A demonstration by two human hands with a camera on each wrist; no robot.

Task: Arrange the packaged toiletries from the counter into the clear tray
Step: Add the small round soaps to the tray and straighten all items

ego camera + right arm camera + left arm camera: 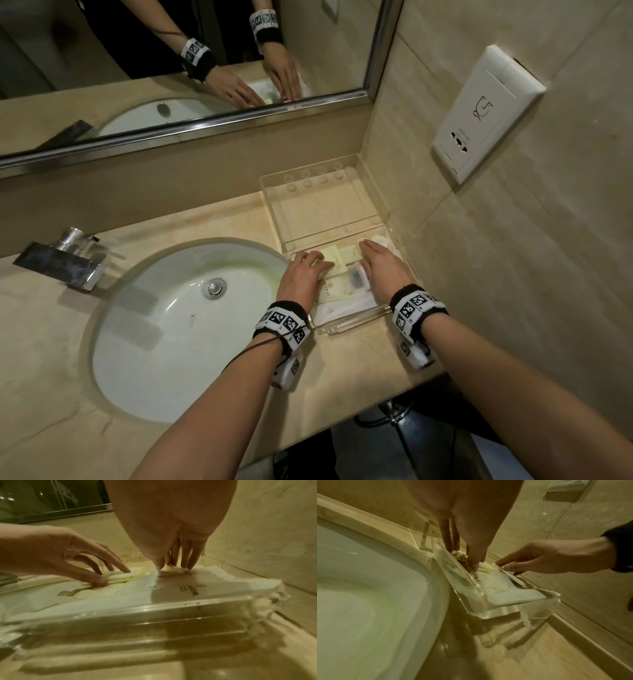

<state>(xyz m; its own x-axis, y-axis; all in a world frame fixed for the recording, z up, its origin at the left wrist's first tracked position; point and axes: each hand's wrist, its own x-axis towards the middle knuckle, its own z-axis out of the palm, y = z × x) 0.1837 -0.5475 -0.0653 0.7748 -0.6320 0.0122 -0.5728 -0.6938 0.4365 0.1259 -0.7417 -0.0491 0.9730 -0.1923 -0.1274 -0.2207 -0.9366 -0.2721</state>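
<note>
The clear tray [352, 325] sits on the counter in the corner right of the sink, and its near half holds several flat packets. A large white printed packet [342, 305] [205, 585] lies along the front wall. My left hand [305, 267] [109, 577] reaches in at the tray's left side; thumb and fingers pinch a bunch of pale yellow packets [120, 576] [334, 262]. On the right side my right hand [373, 257] [171, 565] has thumb and fingertips closed on a small cream packet [169, 567]. From the left wrist view, the tray wall [488, 609] partly hides the packets.
The tray's far half [325, 209] holds nothing and has round bumps at the back. A white sink [178, 329] and chrome faucet [68, 263] lie left. The tiled wall with a socket plate [479, 113] is close on the right; a mirror [171, 68] hangs behind.
</note>
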